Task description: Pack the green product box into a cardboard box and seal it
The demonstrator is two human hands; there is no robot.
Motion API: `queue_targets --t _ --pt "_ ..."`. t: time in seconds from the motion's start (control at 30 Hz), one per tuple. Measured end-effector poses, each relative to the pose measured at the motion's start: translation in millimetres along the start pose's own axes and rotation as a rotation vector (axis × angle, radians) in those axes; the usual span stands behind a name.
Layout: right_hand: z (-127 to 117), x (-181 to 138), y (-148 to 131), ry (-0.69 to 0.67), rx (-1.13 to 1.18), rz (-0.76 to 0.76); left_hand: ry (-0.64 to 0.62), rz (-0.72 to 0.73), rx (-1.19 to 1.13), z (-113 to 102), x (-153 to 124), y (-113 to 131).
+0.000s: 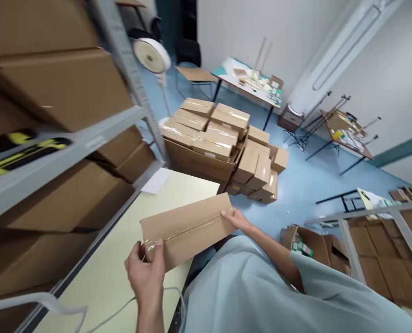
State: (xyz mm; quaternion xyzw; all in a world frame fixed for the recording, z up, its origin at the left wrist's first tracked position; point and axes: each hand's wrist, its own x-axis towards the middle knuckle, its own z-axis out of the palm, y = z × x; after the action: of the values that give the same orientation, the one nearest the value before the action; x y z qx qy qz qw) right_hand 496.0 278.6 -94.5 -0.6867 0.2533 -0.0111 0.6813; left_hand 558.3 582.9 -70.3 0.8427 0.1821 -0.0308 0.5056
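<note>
A long, flat cardboard box (192, 224) with clear tape along its middle seam is held up between both hands, over the near edge of a pale yellow table (102, 270). My left hand (146, 268) grips the box's left end, the thumb on top and the fingers round the end and partly hidden. At the opposite end, my right hand (237, 218) holds the box with its thumb on the taped face; its other fingers are hidden. A white sheet (155, 180) lies at the table's far end, and a grey cable crosses the near part.
Metal shelving (115, 122) with cardboard boxes rises close on the left. Stacked taped boxes (209, 134) stand on the floor ahead. An open carton (313, 245) sits at right beside another rack (383, 245). A white fan (152, 54) and a cluttered table (251, 85) are farther off.
</note>
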Motion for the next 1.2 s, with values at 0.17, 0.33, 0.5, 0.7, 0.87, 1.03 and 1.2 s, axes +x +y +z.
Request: queue_targets --t 0.17,0.33,0.5,0.7,0.87,1.03,1.2 --pt "-88.4 -52.7 -4.1 0.296 0.046 0.011 -0.265 0.115 -0.048 69.6 -31.6 53.8" --pt "-170.9 -70.3 5.4 0.427 0.137 0.065 -0.403 0.234 -0.003 136.0 -75.8 102.8" --pt "-256.2 -67.5 27.9 0.486 0.247 0.094 -0.465 0.319 0.049 224.2 -111.6 138.8" --pt "-358.4 -76.5 53.8 0.663 0.325 0.117 -0.602 0.424 0.129 350.1 -149.2 175.2" --pt "-433.5 -93.5 66.4 0.84 0.366 0.171 -0.761 0.524 0.174 444.6 -190.9 206.2" --pt "-493.1 -104.4 71.7 1.017 0.36 0.234 -0.953 0.605 0.169 519.7 -225.8 239.4" --pt "-544.5 -99.2 61.3 1.114 0.335 0.296 -1.11 0.63 0.158 580.2 -250.1 275.6"
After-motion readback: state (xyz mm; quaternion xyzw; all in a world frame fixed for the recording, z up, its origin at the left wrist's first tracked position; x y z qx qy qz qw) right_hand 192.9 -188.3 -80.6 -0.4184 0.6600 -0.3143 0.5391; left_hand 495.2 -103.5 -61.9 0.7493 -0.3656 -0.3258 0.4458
